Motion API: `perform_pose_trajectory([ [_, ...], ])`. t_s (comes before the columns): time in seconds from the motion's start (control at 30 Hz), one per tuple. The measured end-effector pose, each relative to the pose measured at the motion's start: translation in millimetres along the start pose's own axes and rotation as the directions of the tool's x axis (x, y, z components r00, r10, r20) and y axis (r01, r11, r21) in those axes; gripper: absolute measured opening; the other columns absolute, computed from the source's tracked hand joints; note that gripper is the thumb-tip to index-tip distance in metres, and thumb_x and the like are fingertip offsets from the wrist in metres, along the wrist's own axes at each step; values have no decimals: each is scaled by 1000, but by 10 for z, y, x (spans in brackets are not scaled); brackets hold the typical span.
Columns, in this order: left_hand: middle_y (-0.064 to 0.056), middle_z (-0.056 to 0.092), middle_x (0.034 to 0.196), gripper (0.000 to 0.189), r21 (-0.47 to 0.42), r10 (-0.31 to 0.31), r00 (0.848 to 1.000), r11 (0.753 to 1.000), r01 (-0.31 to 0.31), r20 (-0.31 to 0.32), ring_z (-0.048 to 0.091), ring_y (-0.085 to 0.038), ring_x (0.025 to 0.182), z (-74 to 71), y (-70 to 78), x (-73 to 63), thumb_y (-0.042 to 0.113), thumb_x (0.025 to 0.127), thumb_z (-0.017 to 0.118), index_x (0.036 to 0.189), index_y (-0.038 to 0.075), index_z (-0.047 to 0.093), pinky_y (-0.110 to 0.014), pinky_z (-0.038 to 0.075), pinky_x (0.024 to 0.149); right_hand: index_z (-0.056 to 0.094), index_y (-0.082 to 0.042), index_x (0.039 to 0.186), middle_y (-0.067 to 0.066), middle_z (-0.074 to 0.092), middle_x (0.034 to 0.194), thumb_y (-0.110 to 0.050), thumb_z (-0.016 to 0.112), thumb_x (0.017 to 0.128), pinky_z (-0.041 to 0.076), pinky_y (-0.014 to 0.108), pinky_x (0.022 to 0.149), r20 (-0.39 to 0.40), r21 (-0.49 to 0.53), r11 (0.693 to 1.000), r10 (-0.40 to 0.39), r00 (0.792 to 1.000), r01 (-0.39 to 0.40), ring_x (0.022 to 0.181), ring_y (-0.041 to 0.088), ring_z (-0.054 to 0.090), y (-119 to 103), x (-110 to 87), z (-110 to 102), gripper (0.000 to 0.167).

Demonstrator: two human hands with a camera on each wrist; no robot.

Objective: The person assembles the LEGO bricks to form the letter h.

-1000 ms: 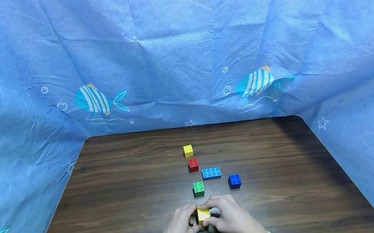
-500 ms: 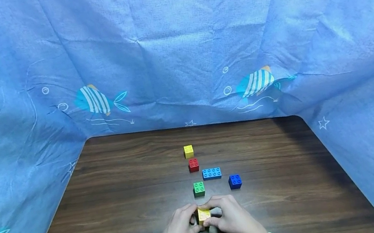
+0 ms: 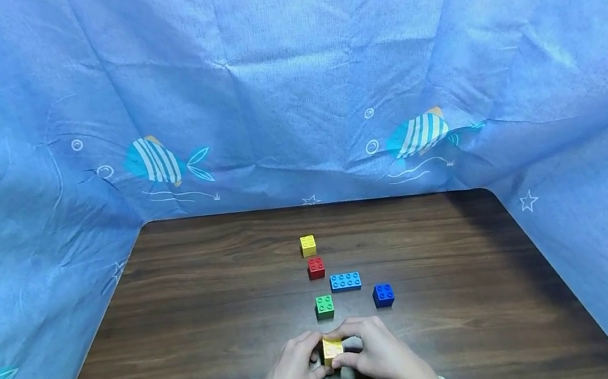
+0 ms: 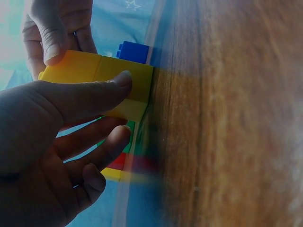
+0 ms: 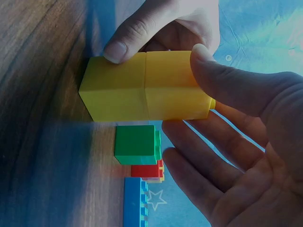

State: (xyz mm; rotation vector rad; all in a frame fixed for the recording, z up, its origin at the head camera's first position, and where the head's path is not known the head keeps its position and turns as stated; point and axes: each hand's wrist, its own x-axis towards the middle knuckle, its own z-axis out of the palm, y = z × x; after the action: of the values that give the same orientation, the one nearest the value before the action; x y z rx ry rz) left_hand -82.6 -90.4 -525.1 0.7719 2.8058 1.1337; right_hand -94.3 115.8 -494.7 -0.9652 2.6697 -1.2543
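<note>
Two yellow toy building bricks, one stacked on the other with a thin seam between, stand upright close to the table in front of the person. My left hand pinches the lower brick, its thumb flat along the side. From the other side my right hand pinches the upper brick between thumb and forefinger. Studs show at the upper brick's top edge in the right wrist view. Just beyond the stack lies a green brick. The dark blue brick sits beyond my right hand.
Farther back on the wooden table are a long light blue brick, a red brick and another yellow brick. A blue cloth with printed fish hangs around the back and sides.
Both hands keep their hold on the yellow bricks, almost still. The whole head view has shifted very slightly; the other bricks stay in place.
</note>
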Motion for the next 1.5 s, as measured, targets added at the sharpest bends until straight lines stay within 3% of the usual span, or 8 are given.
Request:
perform_pose_trajectory([
  [0.13, 6, 54, 77, 28, 12, 4, 1000, 1000, -4, -2, 43, 0, 69, -6, 3, -2, 16, 78, 85, 94, 20, 62, -17, 36, 62, 78, -12, 111, -2, 77, 101, -17, 86, 79, 58, 31, 80, -12, -29, 999, -34, 999, 33, 93, 5, 70, 2, 2, -2, 34],
  [0.37, 7, 54, 79, 27, 20, -1, 1000, 1000, 0, 14, 43, 1, 70, -15, 4, -3, 19, 80, 85, 96, 20, 63, -17, 37, 62, 79, -18, 111, -10, 77, 101, -24, 87, 78, 41, 22, 74, -13, -109, 994, -14, 1000, 12, 91, -1, 67, -16, -6, -10, 34],
  [0.73, 12, 57, 87, 27, 9, 4, 1000, 1000, -4, 30, 49, -2, 76, -28, 21, -15, 21, 84, 81, 107, 21, 66, -18, 41, 66, 78, -19, 111, -7, 77, 104, -23, 85, 82, 56, 25, 76, -4, -124, 992, 25, 1000, -25, 85, 3, 70, -50, -34, -7, 31],
  [1.0, 12, 57, 90, 27, 10, 5, 1000, 1000, -5, 24, 52, -3, 79, -10, 20, -19, 21, 85, 79, 108, 19, 66, -20, 44, 68, 77, -19, 112, -5, 77, 106, -26, 83, 85, 55, 22, 71, -9, -155, 985, 70, 998, -70, 84, 3, 68, -108, -59, 3, 29],
  [1.33, 12, 57, 90, 24, 25, -28, 998, 999, 26, 60, 52, -3, 81, -20, 30, -2, 26, 87, 78, 106, 17, 66, -22, 46, 70, 74, -24, 119, -11, 74, 112, -34, 78, 89, 57, 36, 87, 5, -207, 973, 106, 994, -103, 105, 10, 70, -123, -90, 13, 32],
  [1.5, 12, 58, 92, 23, 32, -9, 999, 999, 7, 49, 53, -2, 82, -18, 32, -6, 26, 87, 78, 104, 15, 67, -23, 49, 72, 61, -25, 139, -10, 68, 131, -46, 68, 95, 55, 44, 95, 16, -193, 974, 123, 992, -117, 119, 15, 65, -114, -121, 7, 49],
])
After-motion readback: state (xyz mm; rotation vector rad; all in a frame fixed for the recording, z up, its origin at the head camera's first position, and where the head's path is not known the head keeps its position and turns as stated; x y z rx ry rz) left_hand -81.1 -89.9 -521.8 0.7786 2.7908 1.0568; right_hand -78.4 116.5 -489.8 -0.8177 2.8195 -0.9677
